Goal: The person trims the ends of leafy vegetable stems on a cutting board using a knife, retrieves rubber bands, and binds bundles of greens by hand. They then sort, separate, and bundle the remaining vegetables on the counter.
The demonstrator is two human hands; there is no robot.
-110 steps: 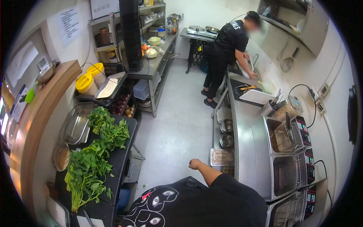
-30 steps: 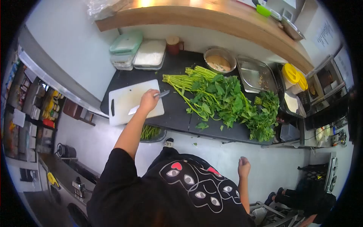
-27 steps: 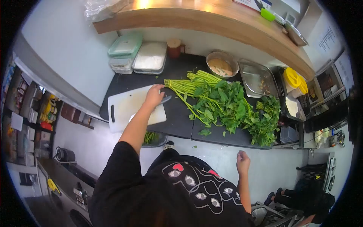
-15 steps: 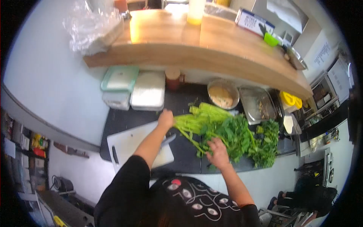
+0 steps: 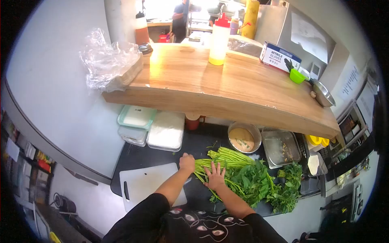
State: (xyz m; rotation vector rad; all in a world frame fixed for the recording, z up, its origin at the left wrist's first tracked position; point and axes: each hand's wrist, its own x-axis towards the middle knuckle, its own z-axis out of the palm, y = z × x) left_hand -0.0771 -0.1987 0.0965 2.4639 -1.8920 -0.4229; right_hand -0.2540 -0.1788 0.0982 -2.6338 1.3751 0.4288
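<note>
A big bunch of leafy greens (image 5: 251,178) with long pale-green stems lies across the dark counter, stems toward the left. My left hand (image 5: 187,163) is closed round the cut ends of some stems. Just right of it, my right hand (image 5: 215,177) rests on the stems with its fingers spread. To the left lies a white cutting board (image 5: 148,182), partly covered by my left forearm. Part of a knife blade (image 5: 187,181) shows beside that forearm; the rest of the knife is hidden.
Behind the greens stand a bowl of tan liquid (image 5: 243,137) and a metal tray (image 5: 281,148). Lidded containers (image 5: 166,130) sit at the back left. A raised wooden shelf (image 5: 182,73) overhangs the counter, holding a squeeze bottle (image 5: 219,40). A person (image 5: 180,20) stands beyond.
My view has tilted up, showing more of the shelf. My right hand has moved from the leaves leftward onto the stems, fingers now spread. My left hand still grips the stem ends.
</note>
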